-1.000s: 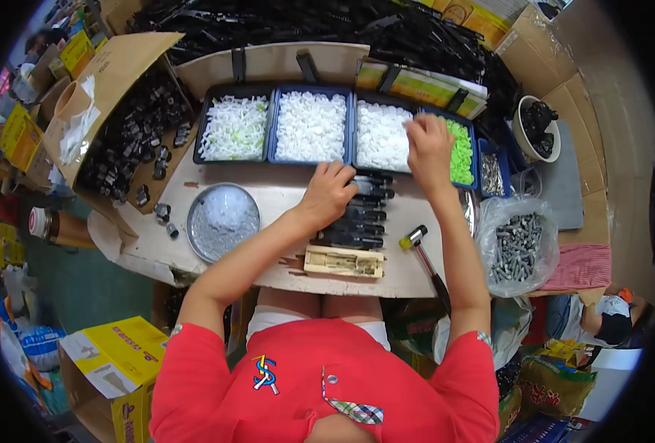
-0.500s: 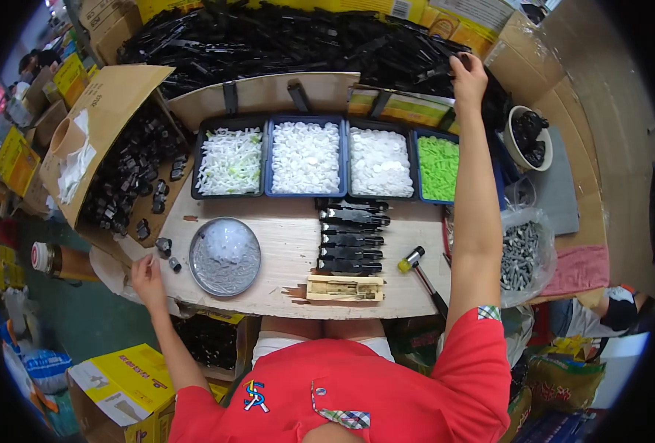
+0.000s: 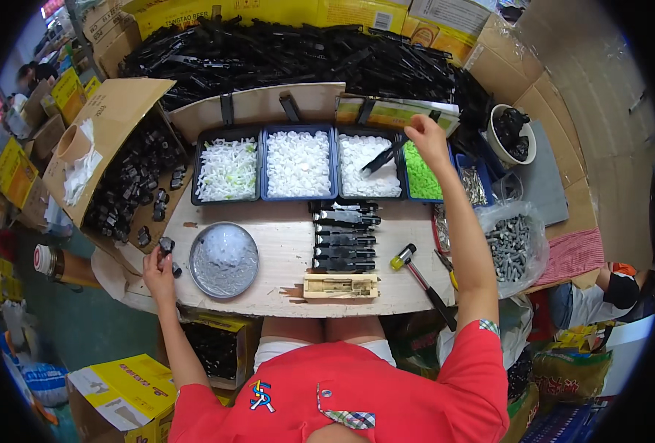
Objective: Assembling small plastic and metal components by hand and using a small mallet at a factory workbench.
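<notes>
black strip (image 3: 382,157) held right, block (image 3: 166,244) touched left

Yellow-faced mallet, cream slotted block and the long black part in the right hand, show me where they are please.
Yellow-faced mallet (image 3: 431,295), head view: on its black handle.
Cream slotted block (image 3: 341,286), head view: middle of its top.
Long black part (image 3: 383,156), head view: midway along its visible length.
</notes>
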Tool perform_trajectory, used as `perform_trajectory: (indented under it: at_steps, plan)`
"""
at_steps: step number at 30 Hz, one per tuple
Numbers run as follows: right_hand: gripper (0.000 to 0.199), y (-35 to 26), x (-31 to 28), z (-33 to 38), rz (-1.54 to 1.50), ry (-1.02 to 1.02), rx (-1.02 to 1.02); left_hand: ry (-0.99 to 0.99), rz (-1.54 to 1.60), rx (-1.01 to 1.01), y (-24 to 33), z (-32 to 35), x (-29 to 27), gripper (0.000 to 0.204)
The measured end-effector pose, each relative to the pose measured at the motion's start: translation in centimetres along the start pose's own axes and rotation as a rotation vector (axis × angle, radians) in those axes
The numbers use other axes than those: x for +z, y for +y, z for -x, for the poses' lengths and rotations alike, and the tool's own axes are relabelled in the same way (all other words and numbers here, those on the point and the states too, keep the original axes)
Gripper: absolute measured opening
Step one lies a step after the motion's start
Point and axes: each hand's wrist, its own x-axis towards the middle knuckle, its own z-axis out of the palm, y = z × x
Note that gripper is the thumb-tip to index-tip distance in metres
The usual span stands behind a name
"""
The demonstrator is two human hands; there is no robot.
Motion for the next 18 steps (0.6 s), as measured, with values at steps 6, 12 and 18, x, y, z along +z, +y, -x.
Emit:
perform_trajectory:
  at_steps: [6, 12, 18]
  plan:
    - [0.011, -5.1, 1.9, -5.8, 0.222, 0.176, -0.369, 0.106, -0.040, 0.012, 1.1, 0.2, 0.7, 0.015]
    - [0.014, -8.9, 6.1, -14.6, 0.357, 0.109, -0.299, 0.045, 0.033, 0.083, 1.9, 0.7, -0.2, 0.006]
    - [0.031, -9.8, 9.7, -18.6, 0.656, -0.264, 0.002, 0.001, 0.064, 0.021, 2.1, 1.8, -0.9, 0.004]
